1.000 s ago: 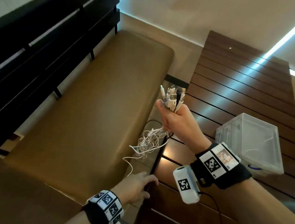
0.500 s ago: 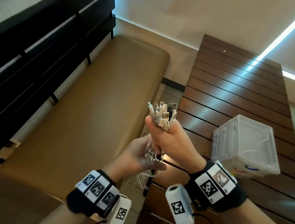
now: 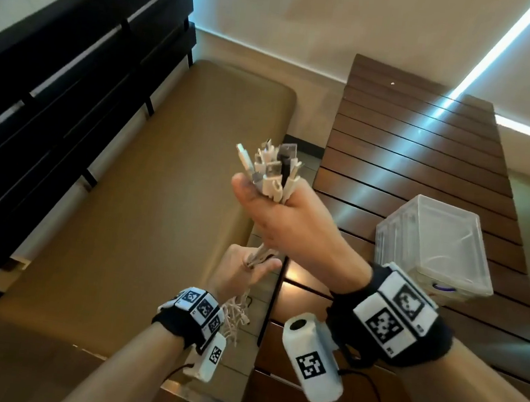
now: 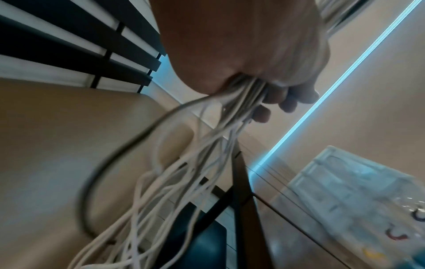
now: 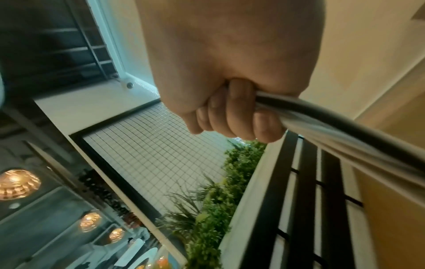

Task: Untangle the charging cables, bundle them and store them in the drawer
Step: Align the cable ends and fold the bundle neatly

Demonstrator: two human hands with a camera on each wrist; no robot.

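cables (image 3: 270,171) gripped between right hand (image 3: 290,223) above, left hand (image 3: 239,270) below.

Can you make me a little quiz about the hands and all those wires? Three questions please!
1. True or false: the right hand holds the cables with their plug ends sticking up.
2. What does the left hand grip? A) the clear plastic box B) the cables just below the right hand C) the table
3. Fill in: the clear plastic box stands on the wooden ____.

Key
1. True: the plugs fan out above the fist.
2. B: its fingers curl round the strands, and loose loops hang beneath it.
3. table
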